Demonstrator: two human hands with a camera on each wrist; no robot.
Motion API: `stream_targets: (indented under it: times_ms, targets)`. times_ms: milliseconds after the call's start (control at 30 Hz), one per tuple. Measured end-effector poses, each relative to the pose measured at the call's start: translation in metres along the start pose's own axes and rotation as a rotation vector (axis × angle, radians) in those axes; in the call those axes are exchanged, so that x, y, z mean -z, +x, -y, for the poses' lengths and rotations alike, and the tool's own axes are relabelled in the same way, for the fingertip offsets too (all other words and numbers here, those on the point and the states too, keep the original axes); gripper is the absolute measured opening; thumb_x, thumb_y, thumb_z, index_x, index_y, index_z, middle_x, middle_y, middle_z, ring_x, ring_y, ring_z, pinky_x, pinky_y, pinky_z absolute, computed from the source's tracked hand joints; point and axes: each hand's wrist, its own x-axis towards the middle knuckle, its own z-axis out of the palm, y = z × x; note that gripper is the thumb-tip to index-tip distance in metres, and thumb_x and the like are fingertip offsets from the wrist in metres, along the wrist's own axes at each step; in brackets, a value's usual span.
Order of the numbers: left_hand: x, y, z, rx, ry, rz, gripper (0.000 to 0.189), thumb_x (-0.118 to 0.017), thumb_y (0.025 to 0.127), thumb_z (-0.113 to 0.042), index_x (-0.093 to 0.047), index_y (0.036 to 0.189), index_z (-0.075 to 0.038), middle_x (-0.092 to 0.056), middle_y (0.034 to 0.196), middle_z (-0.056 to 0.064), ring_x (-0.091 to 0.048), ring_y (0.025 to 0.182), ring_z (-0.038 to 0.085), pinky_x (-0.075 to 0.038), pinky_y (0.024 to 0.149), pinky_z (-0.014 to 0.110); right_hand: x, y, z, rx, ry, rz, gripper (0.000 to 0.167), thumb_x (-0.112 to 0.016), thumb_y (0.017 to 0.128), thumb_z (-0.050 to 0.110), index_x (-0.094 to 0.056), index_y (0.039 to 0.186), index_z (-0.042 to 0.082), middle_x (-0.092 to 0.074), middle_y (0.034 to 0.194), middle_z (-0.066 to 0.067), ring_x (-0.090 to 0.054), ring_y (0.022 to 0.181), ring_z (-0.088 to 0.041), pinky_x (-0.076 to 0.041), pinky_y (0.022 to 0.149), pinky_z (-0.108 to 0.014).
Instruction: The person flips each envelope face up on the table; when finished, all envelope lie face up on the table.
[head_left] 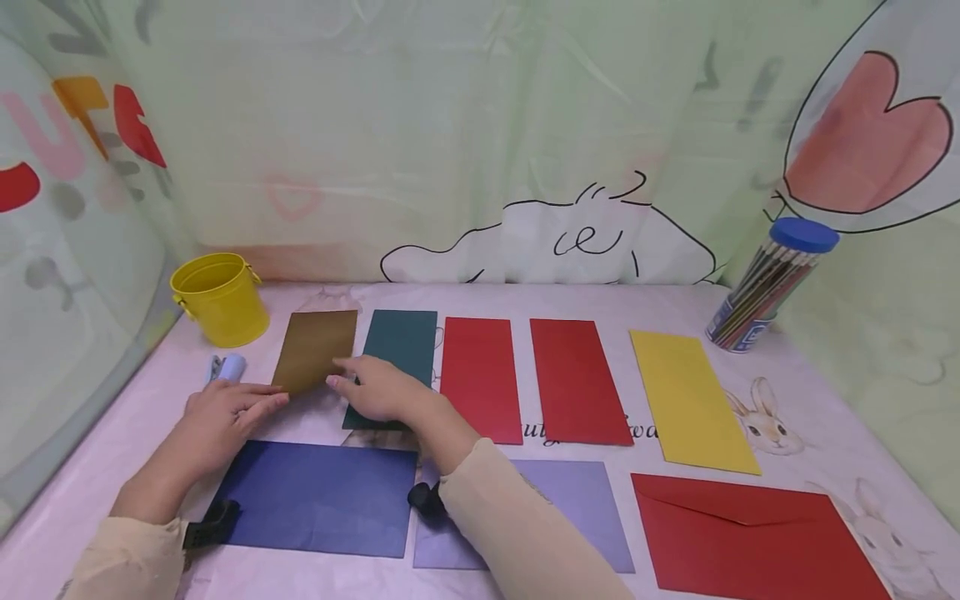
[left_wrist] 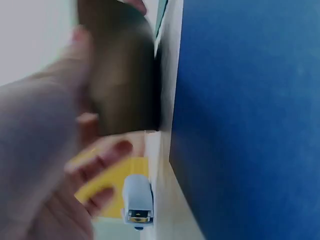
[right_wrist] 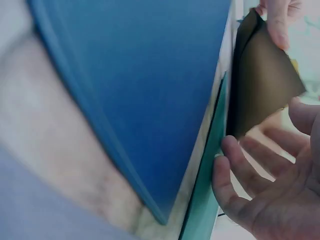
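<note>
A matte brown paper rectangle (head_left: pixel 313 346), bowed, tilts up from the pink table (head_left: pixel 525 298), just left of a flat green rectangle (head_left: pixel 401 333). Nearer lie a smooth blue rectangle (head_left: pixel 322 500) and a red envelope (head_left: pixel 750 542) with a pointed flap. Partly hidden black script (head_left: pixel 551 432) shows "ut". The left hand (head_left: pixel 228 417) pinches the brown paper rectangle's near left corner; the right hand (head_left: pixel 386 392) pinches its right edge, forearm angled inward.
</note>
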Motion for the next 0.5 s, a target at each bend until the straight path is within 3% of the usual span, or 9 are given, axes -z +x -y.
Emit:
stream_targets:
  times_ms: [100,167,300,367,400,500]
  targets:
    - [0.003,-0.001,-0.005,-0.057,-0.051,-0.089,0.028,-0.06,0.103,-0.024,-0.073,0.117,-0.004,-0.072,0.112,0.015,-0.064,0.106,0.04,-0.045,0.092,0.06,0.002,-0.005,0.0,-0.007,0.059,-0.011,0.068,-0.05,0.105,0.038,-0.021,0.161,0.011,-0.036,0.16,-0.005,-0.035,0.144,-0.013,-0.026,0.115,-0.028]
    - [0.004,-0.002,-0.009,-0.071,-0.066,-0.132,0.025,-0.059,0.103,-0.019,-0.064,0.118,0.001,-0.072,0.1,0.016,-0.068,0.09,0.037,-0.053,0.08,0.055,0.002,-0.008,0.0,-0.002,0.07,-0.005,0.075,-0.053,0.104,0.038,-0.015,0.162,0.011,-0.036,0.159,-0.006,-0.041,0.141,-0.013,-0.028,0.114,-0.028]
    - [0.005,-0.001,-0.018,-0.036,-0.121,-0.25,0.058,-0.066,0.094,-0.008,-0.036,0.143,0.001,-0.067,0.086,0.017,-0.067,0.073,0.03,-0.056,0.063,0.042,0.0,-0.013,0.0,0.019,0.066,0.014,0.075,-0.058,0.102,0.038,-0.019,0.162,0.016,-0.041,0.157,-0.004,-0.044,0.138,-0.013,-0.032,0.113,-0.029]
    - [0.004,-0.001,-0.022,-0.009,-0.178,-0.295,0.077,-0.07,0.087,-0.004,-0.028,0.151,-0.002,-0.067,0.091,0.021,-0.069,0.072,0.03,-0.056,0.06,0.034,-0.002,-0.014,0.0,0.027,0.062,0.013,0.072,-0.059,0.101,0.037,-0.023,0.162,0.02,-0.039,0.158,-0.002,-0.039,0.141,-0.013,-0.032,0.113,-0.03]
    - [0.004,0.0,-0.023,-0.004,-0.206,-0.31,0.085,-0.073,0.084,-0.002,-0.026,0.155,-0.004,-0.067,0.095,0.023,-0.07,0.071,0.03,-0.056,0.059,0.03,-0.003,-0.014,0.0,0.027,0.059,0.015,0.072,-0.06,0.101,0.038,-0.025,0.161,0.022,-0.04,0.157,0.0,-0.038,0.142,-0.014,-0.032,0.113,-0.031]
    - [0.004,-0.001,-0.027,0.038,-0.251,-0.282,0.08,-0.077,0.083,-0.003,-0.036,0.152,-0.004,-0.064,0.106,0.03,-0.072,0.071,0.032,-0.054,0.057,0.023,-0.006,-0.015,-0.001,0.027,0.032,0.02,0.071,-0.063,0.099,0.039,-0.028,0.16,0.027,-0.043,0.155,0.002,-0.041,0.14,-0.014,-0.036,0.111,-0.033]
